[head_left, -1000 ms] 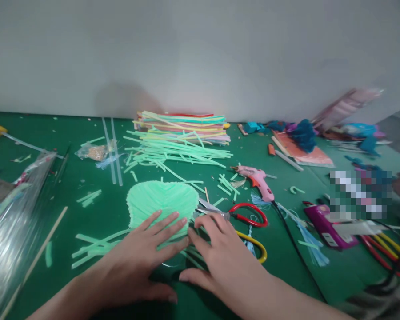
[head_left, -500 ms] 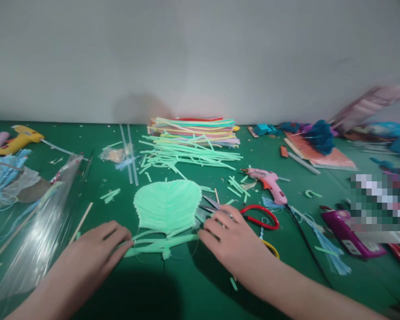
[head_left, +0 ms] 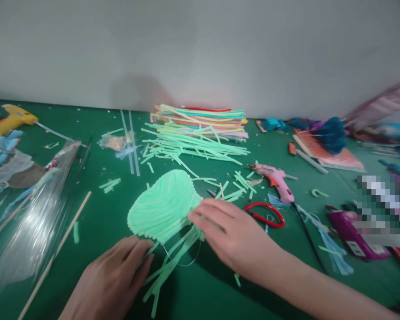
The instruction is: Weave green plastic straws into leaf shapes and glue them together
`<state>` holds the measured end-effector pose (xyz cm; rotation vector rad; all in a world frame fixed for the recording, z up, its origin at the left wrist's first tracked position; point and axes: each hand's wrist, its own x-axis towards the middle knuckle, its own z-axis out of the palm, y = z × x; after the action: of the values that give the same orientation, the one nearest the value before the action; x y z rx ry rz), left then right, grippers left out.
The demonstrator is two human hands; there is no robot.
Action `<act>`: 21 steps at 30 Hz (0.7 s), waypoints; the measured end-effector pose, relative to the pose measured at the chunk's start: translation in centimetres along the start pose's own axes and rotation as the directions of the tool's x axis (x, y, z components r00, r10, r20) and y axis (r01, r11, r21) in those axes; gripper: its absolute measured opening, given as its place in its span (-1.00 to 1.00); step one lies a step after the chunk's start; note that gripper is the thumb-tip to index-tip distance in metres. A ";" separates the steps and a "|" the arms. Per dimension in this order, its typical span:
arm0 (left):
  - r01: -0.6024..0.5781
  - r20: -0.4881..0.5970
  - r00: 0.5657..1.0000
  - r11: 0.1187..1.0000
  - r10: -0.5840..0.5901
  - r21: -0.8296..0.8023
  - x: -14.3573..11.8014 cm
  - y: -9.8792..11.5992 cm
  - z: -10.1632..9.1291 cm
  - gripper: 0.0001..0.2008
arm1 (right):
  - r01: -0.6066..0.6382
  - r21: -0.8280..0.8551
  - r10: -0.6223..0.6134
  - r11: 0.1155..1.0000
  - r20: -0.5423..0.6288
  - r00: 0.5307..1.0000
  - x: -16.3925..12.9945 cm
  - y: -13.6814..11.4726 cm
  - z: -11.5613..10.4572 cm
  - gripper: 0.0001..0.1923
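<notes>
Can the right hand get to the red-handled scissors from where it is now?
Probably yes. The right hand rests on the edge of the green straw leaf, and the red-handled scissors lie on the green mat just beyond its knuckles, with only loose straw bits nearby and nothing covering the handles.

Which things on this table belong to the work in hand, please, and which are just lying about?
In hand:
- green straw leaf
- left hand
- right hand

Lying about:
- red scissors
- pink glue gun
- yellow glue gun
- straw pile
</notes>
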<state>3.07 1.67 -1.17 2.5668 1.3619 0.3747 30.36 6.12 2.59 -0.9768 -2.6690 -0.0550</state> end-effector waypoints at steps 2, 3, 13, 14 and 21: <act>-0.045 0.000 0.999 0.999 0.045 0.026 -0.2 0.2 0.2 -0.75 | 0.050 0.144 -0.050 0.988 -0.001 0.999 0.2 -1.3 1.0 -0.70; -0.060 -0.004 0.998 0.997 0.060 0.044 -0.4 0.3 0.4 -0.76 | 0.063 0.169 -0.066 0.984 0.014 0.998 0.3 -1.7 1.5 -0.70; -0.119 -0.034 0.992 0.989 0.122 0.092 -1.0 0.7 0.2 -0.78 | 0.040 0.211 -0.037 0.977 -0.020 0.999 0.0 -1.7 3.5 -0.69; -0.128 -0.049 0.990 0.987 0.133 0.093 -0.7 0.5 0.1 -0.78 | 0.032 0.207 -0.022 0.978 -0.050 0.998 -0.2 -1.7 3.5 -0.68; -0.371 0.053 0.928 0.922 0.367 0.109 0.5 -1.2 -0.4 -0.68 | -0.033 0.149 0.046 0.988 -0.086 0.995 -1.2 -1.5 3.9 -0.64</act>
<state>2.26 2.74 -1.07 2.9163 0.9055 0.3181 29.25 4.77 -1.35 -0.9567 -2.5310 0.1037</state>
